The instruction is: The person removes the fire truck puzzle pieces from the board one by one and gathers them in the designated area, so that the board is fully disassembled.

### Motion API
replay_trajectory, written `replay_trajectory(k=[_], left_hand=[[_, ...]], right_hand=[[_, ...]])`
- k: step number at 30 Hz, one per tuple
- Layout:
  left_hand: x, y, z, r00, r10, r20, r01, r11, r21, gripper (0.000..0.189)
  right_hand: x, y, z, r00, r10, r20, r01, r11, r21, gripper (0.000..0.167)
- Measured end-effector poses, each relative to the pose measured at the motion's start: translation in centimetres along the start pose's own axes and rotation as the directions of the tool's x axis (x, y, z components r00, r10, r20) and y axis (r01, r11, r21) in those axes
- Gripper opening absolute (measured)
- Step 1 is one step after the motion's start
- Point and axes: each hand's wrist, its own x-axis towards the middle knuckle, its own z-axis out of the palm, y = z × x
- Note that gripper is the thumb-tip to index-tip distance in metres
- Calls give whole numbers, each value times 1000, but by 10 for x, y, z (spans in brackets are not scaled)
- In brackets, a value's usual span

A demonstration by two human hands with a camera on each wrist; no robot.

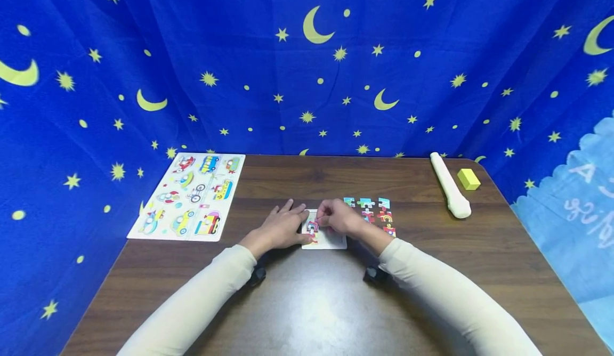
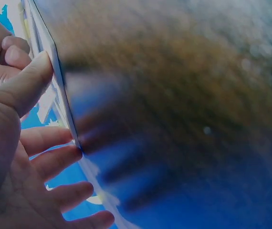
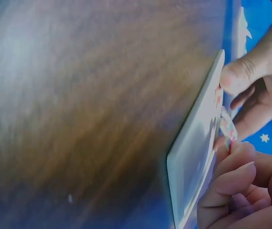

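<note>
A small white puzzle board [image 1: 336,242] lies flat on the table, with a few colourful pieces set along its left side. My left hand [image 1: 282,227] rests at the board's left edge, fingers spread and straight. Its thumb [image 2: 33,78] presses on the board near the front corner. Over the board, my right hand [image 1: 341,218] pinches a puzzle piece [image 3: 227,128] between thumb and fingers. That piece stands tilted at the board's surface, and its picture is mostly hidden. Loose puzzle pieces [image 1: 366,203] lie in rough rows just right of the board, partly behind the right hand.
At the table's back left lies a large white board [image 1: 187,199] with vehicle pictures. A white club-shaped object [image 1: 451,188] and a yellow block [image 1: 468,179] sit at the back right. Blue star-patterned cloth [image 1: 307,63] hangs behind the wooden table [image 1: 268,313].
</note>
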Motion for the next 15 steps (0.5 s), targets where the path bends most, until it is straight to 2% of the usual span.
replay_trajectory(k=[5,10,15], left_hand=[[1,0,0,1000,-8,4,8,1000,8,78],[1,1,1,1000,-6,6,6,1000,21,79],[0,1,0,1000,-1,5,1,999,33,79]], right_hand=[[0,4,-9,1000,-7,7,7,997,77,8],[0,8,-27,998,57,22,-59,987,149,7],[-4,17,-55,993,119,14,-119,980,159,6]])
